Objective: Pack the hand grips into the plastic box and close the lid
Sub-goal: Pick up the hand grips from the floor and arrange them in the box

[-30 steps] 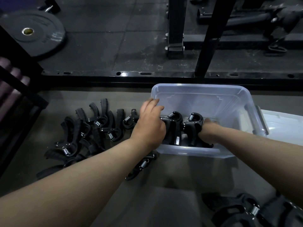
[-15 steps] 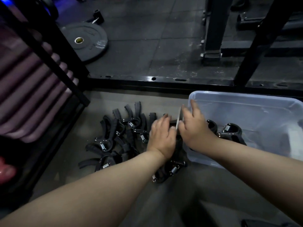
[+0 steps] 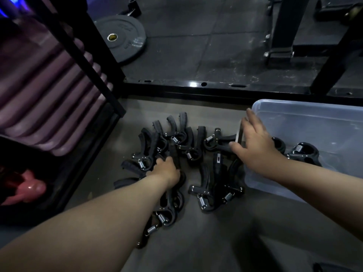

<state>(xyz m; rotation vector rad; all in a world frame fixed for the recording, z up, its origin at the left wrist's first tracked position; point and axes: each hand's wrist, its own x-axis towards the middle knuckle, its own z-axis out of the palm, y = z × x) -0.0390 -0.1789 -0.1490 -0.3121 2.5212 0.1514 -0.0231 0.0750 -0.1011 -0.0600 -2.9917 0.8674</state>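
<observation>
Several black hand grips with steel springs lie in a pile point(image 3: 176, 146) on the grey floor left of the clear plastic box point(image 3: 306, 114). Two hand grips point(image 3: 303, 154) sit inside the box at its near left. My left hand point(image 3: 167, 169) is down in the pile with its fingers curled around a black grip handle. My right hand point(image 3: 255, 146) rests at the box's left wall, fingers spread, its thumb touching the handle of a hand grip point(image 3: 218, 142) just outside the box. Two more grips point(image 3: 214, 189) lie near the box's front corner.
A black rack point(image 3: 82, 55) with purple rolled mats point(image 3: 39, 91) stands at the left. A weight plate point(image 3: 121, 38) lies on the dark rubber floor beyond a black steel frame rail point(image 3: 216, 87). Upright frame posts point(image 3: 282, 32) rise at the back right.
The view has swung left. My left hand moved from the box's edge down into the pile of grips. My right hand came out of the box to its left wall.
</observation>
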